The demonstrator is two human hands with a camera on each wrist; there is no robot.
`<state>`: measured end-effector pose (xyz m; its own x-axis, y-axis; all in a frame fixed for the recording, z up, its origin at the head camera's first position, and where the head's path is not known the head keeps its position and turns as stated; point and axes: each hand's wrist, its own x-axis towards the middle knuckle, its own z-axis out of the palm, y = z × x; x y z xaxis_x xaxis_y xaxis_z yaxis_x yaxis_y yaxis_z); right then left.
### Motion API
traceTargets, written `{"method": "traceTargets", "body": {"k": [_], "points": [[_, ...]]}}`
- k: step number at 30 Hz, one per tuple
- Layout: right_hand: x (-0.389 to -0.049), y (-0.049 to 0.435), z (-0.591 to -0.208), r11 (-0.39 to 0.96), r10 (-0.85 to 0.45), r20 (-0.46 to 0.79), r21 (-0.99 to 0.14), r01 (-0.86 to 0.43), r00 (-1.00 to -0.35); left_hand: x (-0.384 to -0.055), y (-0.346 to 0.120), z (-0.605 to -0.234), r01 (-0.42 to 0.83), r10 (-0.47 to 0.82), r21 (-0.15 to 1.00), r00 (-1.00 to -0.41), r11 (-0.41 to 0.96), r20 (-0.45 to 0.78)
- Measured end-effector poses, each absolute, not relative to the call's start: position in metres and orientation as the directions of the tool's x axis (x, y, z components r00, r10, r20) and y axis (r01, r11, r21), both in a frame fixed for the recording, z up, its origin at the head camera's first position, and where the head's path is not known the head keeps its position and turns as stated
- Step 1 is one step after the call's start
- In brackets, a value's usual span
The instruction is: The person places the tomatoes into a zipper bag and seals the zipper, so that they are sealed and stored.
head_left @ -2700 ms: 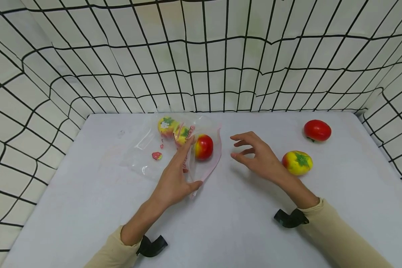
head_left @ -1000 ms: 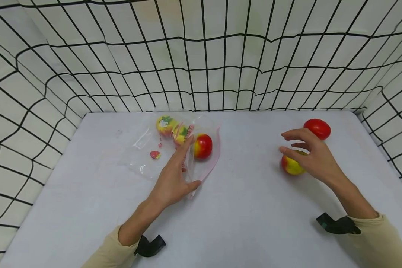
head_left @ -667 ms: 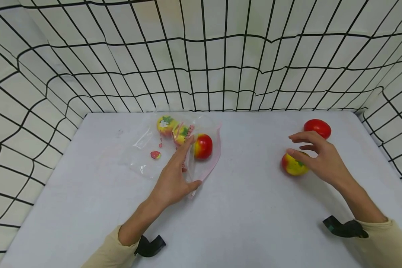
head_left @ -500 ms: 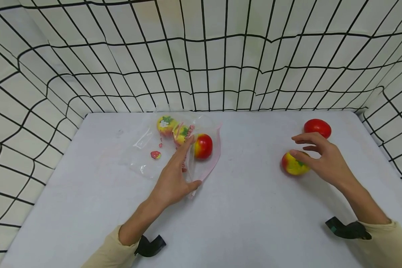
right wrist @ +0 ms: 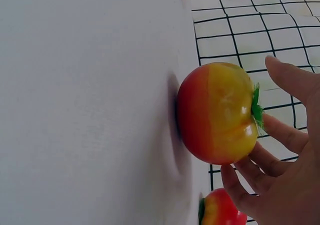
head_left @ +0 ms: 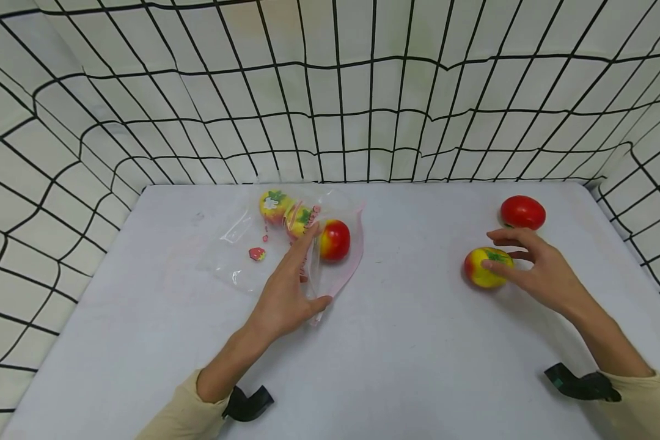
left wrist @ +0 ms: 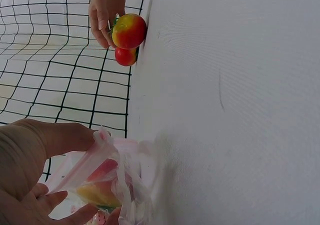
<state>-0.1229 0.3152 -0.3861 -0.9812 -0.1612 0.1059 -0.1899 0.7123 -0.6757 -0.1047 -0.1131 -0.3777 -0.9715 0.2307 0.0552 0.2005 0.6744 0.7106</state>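
Observation:
My left hand (head_left: 283,299) holds the mouth of a clear plastic zip bag (head_left: 343,278) with a pink edge, thumb and fingers spread along its opening. One red-and-yellow toy fruit (head_left: 335,240) lies just inside the mouth; two more with green leafy tops, one of them a yellowish toy fruit (head_left: 274,208), are deeper in. My right hand (head_left: 550,275) curves over another red-and-yellow toy fruit (head_left: 478,269) on the table. In the right wrist view its fingers reach round the leafy side of this fruit (right wrist: 215,115), while the thumb stands off it.
A red toy fruit (head_left: 522,212) lies just beyond my right hand, near the table's back right corner. Black grid netting (head_left: 357,116) over pale walls encloses the white table (head_left: 385,348) at the back and sides.
My right hand has moved right from near the bag to the leafy-topped fruit, then lowered and drawn back slightly beside it. The left hand stays at the bag.

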Motion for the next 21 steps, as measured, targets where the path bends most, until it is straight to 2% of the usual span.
{"method": "traceTargets", "body": {"k": [21], "points": [[-0.1170,0.3208,-0.3953,0.690,-0.253,0.024,-0.696,-0.198,-0.967,-0.1050,-0.1163,-0.3800,0.222,0.245,0.722,-0.967,0.656,0.074]]}}
